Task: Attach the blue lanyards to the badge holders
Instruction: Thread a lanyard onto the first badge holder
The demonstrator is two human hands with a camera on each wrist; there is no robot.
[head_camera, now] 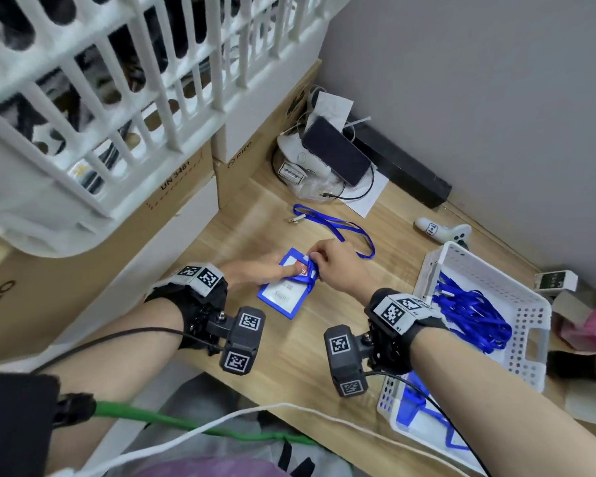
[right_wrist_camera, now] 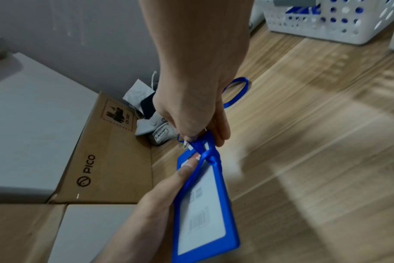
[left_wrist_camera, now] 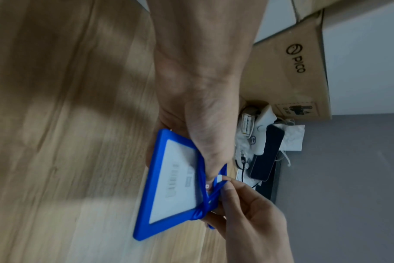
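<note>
A blue-framed badge holder with a white card is held just above the wooden table. My left hand grips its upper part, thumb pressed on the face. My right hand pinches a blue lanyard at the holder's top edge. The strap crosses the holder's face and bunches into a knot-like loop. A small white clip shows between my right fingertips. In the right wrist view the holder hangs below my right hand.
Another stretch of blue lanyard with a metal clip lies beyond my hands. A white basket of blue lanyards stands on the right, and a second basket sits near the front edge. Cardboard boxes line the left; a phone lies at the back.
</note>
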